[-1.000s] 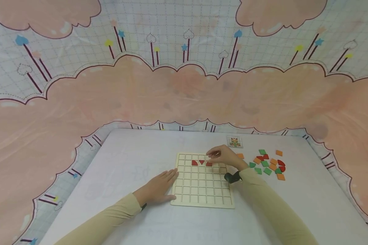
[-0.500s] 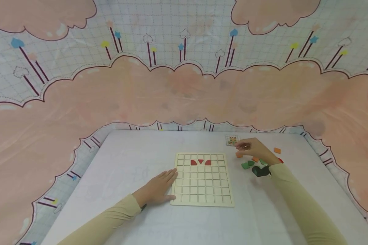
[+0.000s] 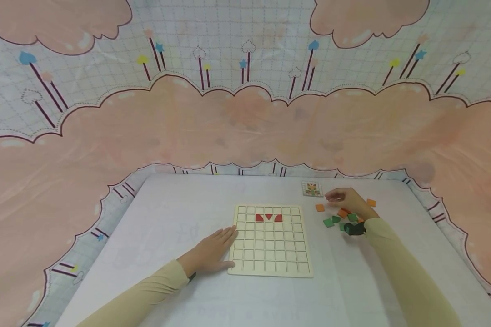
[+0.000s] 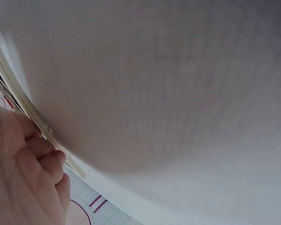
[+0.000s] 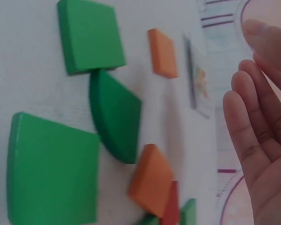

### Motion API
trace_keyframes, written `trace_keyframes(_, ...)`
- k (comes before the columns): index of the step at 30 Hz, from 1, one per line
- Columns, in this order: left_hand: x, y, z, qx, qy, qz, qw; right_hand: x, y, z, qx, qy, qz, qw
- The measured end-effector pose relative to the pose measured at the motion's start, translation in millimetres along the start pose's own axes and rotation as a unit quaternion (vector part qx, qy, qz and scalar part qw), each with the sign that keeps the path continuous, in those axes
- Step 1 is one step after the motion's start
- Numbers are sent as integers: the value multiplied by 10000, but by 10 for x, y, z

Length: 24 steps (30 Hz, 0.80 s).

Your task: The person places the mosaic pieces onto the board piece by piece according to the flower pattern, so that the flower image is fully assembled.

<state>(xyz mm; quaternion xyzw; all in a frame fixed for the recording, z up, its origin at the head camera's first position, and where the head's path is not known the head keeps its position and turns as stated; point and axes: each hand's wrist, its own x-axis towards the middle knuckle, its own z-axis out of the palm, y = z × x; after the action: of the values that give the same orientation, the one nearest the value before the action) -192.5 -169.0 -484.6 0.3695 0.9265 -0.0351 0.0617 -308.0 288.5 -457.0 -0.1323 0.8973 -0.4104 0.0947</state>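
A pale wooden grid board (image 3: 270, 245) lies on the table. Three red pieces sit in one of its upper rows: a triangle (image 3: 268, 217) between two quarter-circles. My left hand (image 3: 207, 250) rests flat at the board's left edge, fingertips and thumb against it; the left wrist view shows its fingers (image 4: 51, 161) along that edge. Over the loose tiles at the right hovers my right hand (image 3: 347, 202), fingers relaxed and holding nothing. Below it in the right wrist view are green tiles (image 5: 91, 37), a green quarter-circle (image 5: 114, 117) and an orange tile (image 5: 152, 180).
A small card with a coloured grid pattern (image 3: 312, 189) lies behind the board, left of my right hand. One orange tile (image 3: 319, 207) lies between board and pile, another (image 3: 371, 202) right of the hand. A patterned cloth (image 3: 245, 127) hangs behind the table.
My right hand has left the upper right of the board, where the right-hand red quarter-circle now shows fully, and moved right over the loose tiles. The left hand has stayed put.
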Motion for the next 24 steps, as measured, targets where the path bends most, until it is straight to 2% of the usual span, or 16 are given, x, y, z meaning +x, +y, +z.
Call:
trace_keyframes(5,-12,4,-12,-7,5,0,10000,120,184,74,31,-182,72,9998)
trace_keyframes(10,-13,9,-18,8,-2,2,10000,189,275,127,108,-412,343,9985)
trace_keyframes(17,-3,8,0,-38,-31,1,10000,219,269,151,-108,-498,433,9978)
trace_keyframes(24,-6,-2,0,13,26,9,10000,274,209,173,-399,-558,321,9971)
